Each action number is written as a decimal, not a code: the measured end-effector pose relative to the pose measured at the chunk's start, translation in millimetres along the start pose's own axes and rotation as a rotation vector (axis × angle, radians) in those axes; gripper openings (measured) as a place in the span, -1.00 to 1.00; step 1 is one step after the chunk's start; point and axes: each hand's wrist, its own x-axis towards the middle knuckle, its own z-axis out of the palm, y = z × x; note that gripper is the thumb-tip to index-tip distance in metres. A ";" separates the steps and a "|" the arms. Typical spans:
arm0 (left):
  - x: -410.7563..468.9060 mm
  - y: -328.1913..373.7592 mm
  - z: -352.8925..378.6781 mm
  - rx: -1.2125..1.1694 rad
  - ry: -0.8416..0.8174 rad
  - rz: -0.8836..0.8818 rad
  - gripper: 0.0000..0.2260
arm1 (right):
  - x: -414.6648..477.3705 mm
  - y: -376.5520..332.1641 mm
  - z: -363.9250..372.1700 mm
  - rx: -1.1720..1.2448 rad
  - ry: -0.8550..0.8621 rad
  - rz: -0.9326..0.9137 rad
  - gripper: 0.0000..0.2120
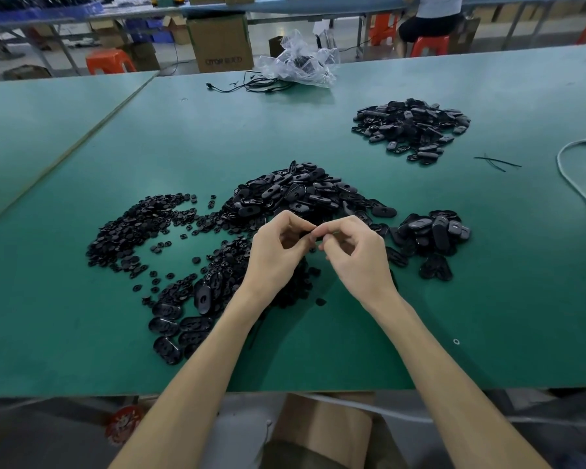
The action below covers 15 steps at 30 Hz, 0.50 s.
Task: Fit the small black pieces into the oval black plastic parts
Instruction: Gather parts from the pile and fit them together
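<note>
My left hand (278, 252) and my right hand (356, 255) meet fingertip to fingertip above the green table (318, 130). Between them they pinch a black oval part (313, 235), mostly hidden by the fingers. Whether a small piece is also in the fingers I cannot tell. A big heap of oval black parts (298, 194) lies just behind the hands. Small black pieces (139, 228) spread in a wide scatter to the left. More oval parts (180, 319) lie near my left forearm.
A smaller heap of oval parts (430, 235) lies right of my hands, another heap (413, 126) at the far right. A clear plastic bag (298, 62) and black cables (251, 84) sit at the far edge. A white cable (569, 170) curves at the right. A person sits beyond the table.
</note>
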 end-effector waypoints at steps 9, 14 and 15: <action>0.0 1.4 0.5 0.112 0.057 0.042 -0.82 | -2.4 -6.3 -0.9 -0.066 0.087 -0.044 -0.73; -1.3 -2.6 -1.3 0.316 0.048 -0.039 -0.77 | 3.7 -2.1 -9.4 0.002 0.461 0.160 -0.56; -0.8 -3.9 -1.1 0.358 0.029 -0.066 -0.77 | 4.8 -1.1 -11.1 0.032 0.492 0.211 -0.52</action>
